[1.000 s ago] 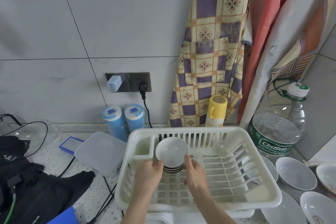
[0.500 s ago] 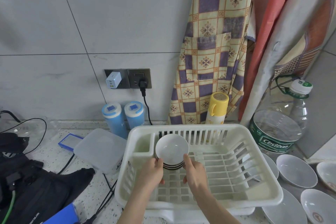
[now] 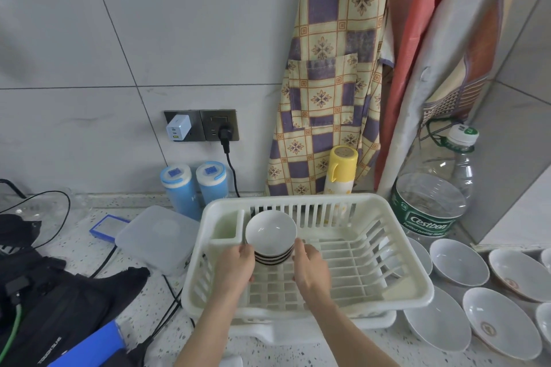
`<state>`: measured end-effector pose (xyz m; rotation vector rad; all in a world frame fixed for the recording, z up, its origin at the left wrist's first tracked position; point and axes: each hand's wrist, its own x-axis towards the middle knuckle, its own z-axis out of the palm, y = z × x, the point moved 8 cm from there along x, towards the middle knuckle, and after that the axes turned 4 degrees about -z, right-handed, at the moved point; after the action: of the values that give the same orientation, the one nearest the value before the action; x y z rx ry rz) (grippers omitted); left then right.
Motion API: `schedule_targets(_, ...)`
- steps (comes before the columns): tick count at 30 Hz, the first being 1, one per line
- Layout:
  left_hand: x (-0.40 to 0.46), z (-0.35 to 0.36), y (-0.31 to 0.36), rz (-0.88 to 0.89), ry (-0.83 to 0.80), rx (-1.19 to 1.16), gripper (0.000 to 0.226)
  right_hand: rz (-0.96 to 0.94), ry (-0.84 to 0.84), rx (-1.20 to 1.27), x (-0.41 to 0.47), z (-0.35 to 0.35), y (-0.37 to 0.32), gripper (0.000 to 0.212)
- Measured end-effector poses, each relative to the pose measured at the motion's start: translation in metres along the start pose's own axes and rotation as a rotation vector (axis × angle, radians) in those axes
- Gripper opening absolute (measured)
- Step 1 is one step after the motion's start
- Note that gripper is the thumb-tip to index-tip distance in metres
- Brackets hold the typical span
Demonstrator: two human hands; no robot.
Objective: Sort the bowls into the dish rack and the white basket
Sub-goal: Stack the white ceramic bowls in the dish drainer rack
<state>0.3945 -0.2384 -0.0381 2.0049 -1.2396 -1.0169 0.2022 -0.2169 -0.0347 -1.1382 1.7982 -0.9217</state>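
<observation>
A small stack of white bowls with dark striped sides (image 3: 270, 238) stands tilted on edge in the back left of the white dish rack (image 3: 411, 280). My left hand (image 3: 237, 265) grips the stack's left side and my right hand (image 3: 310, 265) grips its right side. Several more white bowls (image 3: 459, 265) lie on the counter to the right of the rack, some with a red mark inside.
Behind the rack stand two blue canisters (image 3: 193, 188), a yellow flask (image 3: 341, 170) and a large clear water bottle (image 3: 432, 202). A translucent lidded box (image 3: 155, 235) sits left of the rack. A black bag (image 3: 44, 301) and cables fill the near left.
Both hands stay on the bowl stack, which has barely shifted in the rack. The camera has tilted slightly.
</observation>
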Motion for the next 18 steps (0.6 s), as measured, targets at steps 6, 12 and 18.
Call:
schedule_targets(6,-0.019,-0.022,0.024,0.135,0.16,-0.162,0.016,-0.139,0.064,-0.056,-0.046,-0.043,-0.005,0.032)
schedule_targets(12,-0.07,-0.009,0.05,0.283,0.08,-0.321,0.012,-0.181,0.095,0.347,-0.095,-0.092,0.015,0.024)
schedule_targets(18,-0.146,0.043,0.053,0.353,-0.117,-0.459,0.015,-0.013,0.22,0.586,-0.114,-0.138,0.065,0.028)
